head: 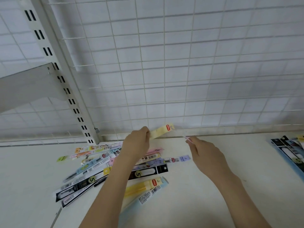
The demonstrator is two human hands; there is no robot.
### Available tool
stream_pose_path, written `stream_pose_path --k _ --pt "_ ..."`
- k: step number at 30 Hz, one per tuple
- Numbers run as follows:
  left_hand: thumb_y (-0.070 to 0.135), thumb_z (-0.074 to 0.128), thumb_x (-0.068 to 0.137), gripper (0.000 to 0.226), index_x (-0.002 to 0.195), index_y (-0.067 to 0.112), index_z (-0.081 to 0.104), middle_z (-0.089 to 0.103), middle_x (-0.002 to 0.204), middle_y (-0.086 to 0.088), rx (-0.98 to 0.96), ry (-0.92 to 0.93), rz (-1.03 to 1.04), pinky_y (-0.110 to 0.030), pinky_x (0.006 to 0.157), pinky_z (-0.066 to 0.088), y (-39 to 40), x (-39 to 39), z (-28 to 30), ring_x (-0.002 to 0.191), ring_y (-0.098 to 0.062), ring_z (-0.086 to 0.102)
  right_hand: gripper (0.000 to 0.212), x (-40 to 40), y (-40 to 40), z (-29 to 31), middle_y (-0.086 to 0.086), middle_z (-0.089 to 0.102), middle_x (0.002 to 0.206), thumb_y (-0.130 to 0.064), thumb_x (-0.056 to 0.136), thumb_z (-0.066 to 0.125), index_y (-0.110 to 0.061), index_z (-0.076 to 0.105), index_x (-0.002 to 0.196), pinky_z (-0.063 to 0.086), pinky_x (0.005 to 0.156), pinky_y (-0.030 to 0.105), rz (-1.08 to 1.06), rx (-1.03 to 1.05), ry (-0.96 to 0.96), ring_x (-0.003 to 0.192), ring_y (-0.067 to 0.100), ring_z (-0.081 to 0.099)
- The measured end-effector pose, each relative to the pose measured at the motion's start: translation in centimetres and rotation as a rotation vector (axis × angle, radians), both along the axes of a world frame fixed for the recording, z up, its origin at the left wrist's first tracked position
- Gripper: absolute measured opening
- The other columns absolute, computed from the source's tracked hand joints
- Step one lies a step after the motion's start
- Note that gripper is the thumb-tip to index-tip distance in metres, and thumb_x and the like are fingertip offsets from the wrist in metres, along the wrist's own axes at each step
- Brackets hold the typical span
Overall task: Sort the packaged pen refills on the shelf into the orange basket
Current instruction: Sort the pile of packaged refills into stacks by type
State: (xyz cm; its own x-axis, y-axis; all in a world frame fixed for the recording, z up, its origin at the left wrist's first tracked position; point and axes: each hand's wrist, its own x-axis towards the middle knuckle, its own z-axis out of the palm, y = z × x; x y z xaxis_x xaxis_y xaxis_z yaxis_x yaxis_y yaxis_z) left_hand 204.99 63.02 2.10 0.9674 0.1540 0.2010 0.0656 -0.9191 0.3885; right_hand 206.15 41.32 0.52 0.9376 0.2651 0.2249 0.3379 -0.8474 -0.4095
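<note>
- Left hand (137,142) pinches one pale yellow refill pack (162,131) by its end, lifted above the shelf (230,162), probably to single it out from the rest.
- Right hand (204,152) pinches something thin and pinkish at its fingertips; too small to identify.
- Main pile of packaged refills (115,167) lies loose and overlapping on the shelf beneath the left forearm, apparently unsorted.
- Second stack of packs (291,150) sits well apart at the right edge.
- Orange basket not in view.
</note>
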Motion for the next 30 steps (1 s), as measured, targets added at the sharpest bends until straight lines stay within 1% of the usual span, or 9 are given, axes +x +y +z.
stream_pose_path --k 4,9,13,15,17,21,23,26,30 --pt "0.034 0.034 0.099 0.030 0.094 0.009 0.050 0.058 0.068 -0.005 -0.101 -0.089 0.124 -0.033 0.056 0.039 1.6 -3.6 0.9 0.062 -0.026 0.054 0.026 -0.5 1.2 0.3 -0.004 0.057 0.074 -0.033 0.099 0.033 -0.023 0.056 0.106 0.046 0.065 0.031 0.039 -0.019 0.030 0.078 0.025 0.060" --pt "0.055 0.050 0.086 0.042 0.083 0.012 0.048 0.049 0.060 0.000 -0.207 -0.095 0.347 -0.030 0.052 0.032 3.9 -8.2 0.8 0.061 -0.022 0.049 0.018 -1.0 3.5 0.2 0.000 0.061 0.087 -0.033 0.096 0.042 -0.024 0.056 0.102 0.042 0.065 0.029 0.127 -0.125 0.094 0.077 0.023 0.055" --pt "0.043 0.059 0.085 0.036 0.086 0.007 0.054 0.050 0.061 -0.001 -0.256 -0.108 0.470 -0.031 0.052 0.033 5.3 -10.8 -0.4 0.062 -0.024 0.050 0.014 -1.7 5.4 -0.4 0.002 0.060 0.092 -0.027 0.094 0.042 -0.020 0.054 0.095 0.037 0.064 0.027 0.191 -0.213 0.137 0.082 0.024 0.056" --pt "0.036 0.059 0.087 0.031 0.082 0.006 0.053 0.046 0.056 0.000 -0.270 -0.115 0.499 -0.029 0.051 0.033 5.7 -11.5 -1.1 0.054 -0.019 0.045 0.017 -2.1 6.1 -0.7 0.004 0.062 0.100 -0.022 0.093 0.041 -0.021 0.056 0.101 0.038 0.070 0.029 0.202 -0.246 0.150 0.093 0.026 0.059" --pt "0.031 0.058 0.089 0.024 0.079 0.010 0.050 0.043 0.053 0.003 -0.287 -0.104 0.516 -0.026 0.050 0.032 5.7 -11.9 -1.5 0.050 -0.013 0.041 0.022 -2.3 6.3 -1.0 0.004 0.062 0.104 -0.020 0.093 0.039 -0.023 0.055 0.107 0.039 0.075 0.030 0.201 -0.259 0.139 0.095 0.027 0.059" --pt "0.026 0.056 0.090 0.032 0.064 0.017 0.040 0.037 0.049 0.004 -0.292 -0.095 0.516 -0.026 0.046 0.026 5.6 -12.2 -1.8 0.047 -0.013 0.037 0.019 -2.4 5.8 -0.9 -0.003 0.048 0.078 -0.025 0.095 0.038 -0.023 0.057 0.098 0.036 0.064 0.026 0.196 -0.287 0.081 0.078 0.023 0.052" --pt "0.025 0.056 0.090 0.026 0.070 0.012 0.048 0.041 0.051 0.002 -0.300 -0.102 0.512 -0.025 0.046 0.028 5.5 -12.1 -1.8 0.049 -0.013 0.038 0.015 -2.5 5.3 -0.6 -0.006 0.040 0.066 -0.027 0.095 0.039 -0.025 0.052 0.086 0.033 0.056 0.026 0.192 -0.286 0.071 0.073 0.023 0.048" --pt "0.025 0.056 0.091 0.021 0.075 0.010 0.054 0.044 0.052 0.002 -0.313 -0.114 0.493 -0.025 0.047 0.029 5.2 -11.9 -1.7 0.050 -0.013 0.040 0.017 -2.7 4.3 -0.1 -0.004 0.049 0.066 -0.026 0.093 0.039 -0.025 0.055 0.088 0.033 0.052 0.026 0.154 -0.205 0.059 0.069 0.023 0.048" --pt "0.028 0.054 0.091 0.021 0.072 0.019 0.050 0.048 0.054 0.002 -0.327 -0.093 0.482 -0.025 0.047 0.031 4.6 -11.5 -1.4 0.051 -0.014 0.043 0.019 -3.0 3.0 0.3 -0.002 0.060 0.073 -0.028 0.092 0.041 -0.022 0.059 0.091 0.045 0.063 0.029 0.061 -0.041 0.055 0.074 0.026 0.057"
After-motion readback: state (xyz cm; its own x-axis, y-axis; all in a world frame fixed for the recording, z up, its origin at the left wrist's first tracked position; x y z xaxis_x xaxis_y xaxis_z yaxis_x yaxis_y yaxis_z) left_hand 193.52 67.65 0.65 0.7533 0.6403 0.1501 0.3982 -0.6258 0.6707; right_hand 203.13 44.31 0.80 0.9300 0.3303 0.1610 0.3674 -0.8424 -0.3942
